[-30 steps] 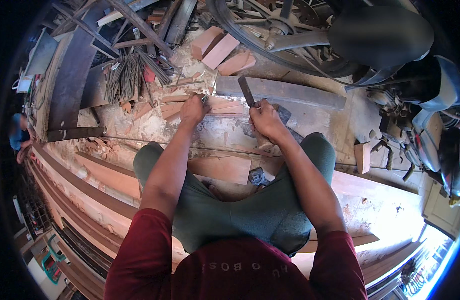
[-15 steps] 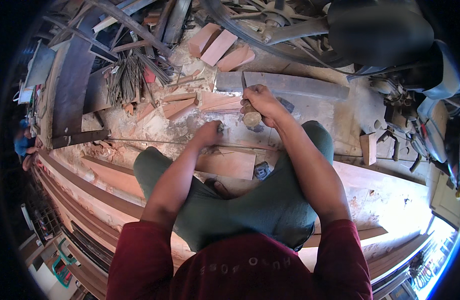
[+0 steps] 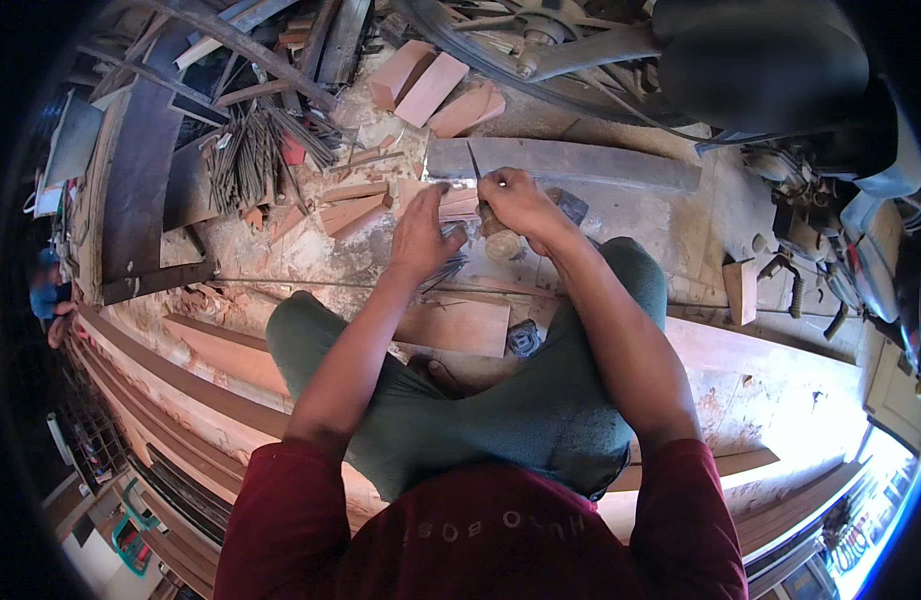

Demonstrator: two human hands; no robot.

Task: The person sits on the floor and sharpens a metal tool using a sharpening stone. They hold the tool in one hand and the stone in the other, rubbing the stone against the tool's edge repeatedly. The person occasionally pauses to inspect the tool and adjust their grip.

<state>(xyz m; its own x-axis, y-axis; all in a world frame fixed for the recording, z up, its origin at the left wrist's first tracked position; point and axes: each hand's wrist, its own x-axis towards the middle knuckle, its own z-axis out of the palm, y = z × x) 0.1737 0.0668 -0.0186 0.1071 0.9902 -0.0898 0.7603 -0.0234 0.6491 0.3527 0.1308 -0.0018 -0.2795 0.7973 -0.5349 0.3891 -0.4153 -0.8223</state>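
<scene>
One clenched right hand (image 3: 521, 208) holds a dark blade (image 3: 474, 162) mid-frame, likely stiff, best gripped low; the left hand (image 3: 421, 238) hangs open.

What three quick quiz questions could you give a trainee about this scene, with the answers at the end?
1. Fill the gap: the left hand is out in front of ____-coloured trousers.
2. Multiple choice: the dark-bladed tool is held by A) the left hand, B) the right hand, C) neither hand.
3. True or false: the long grey board lies farther from the person's body than the right hand.

Key: 1. green; 2. B; 3. true.
</scene>
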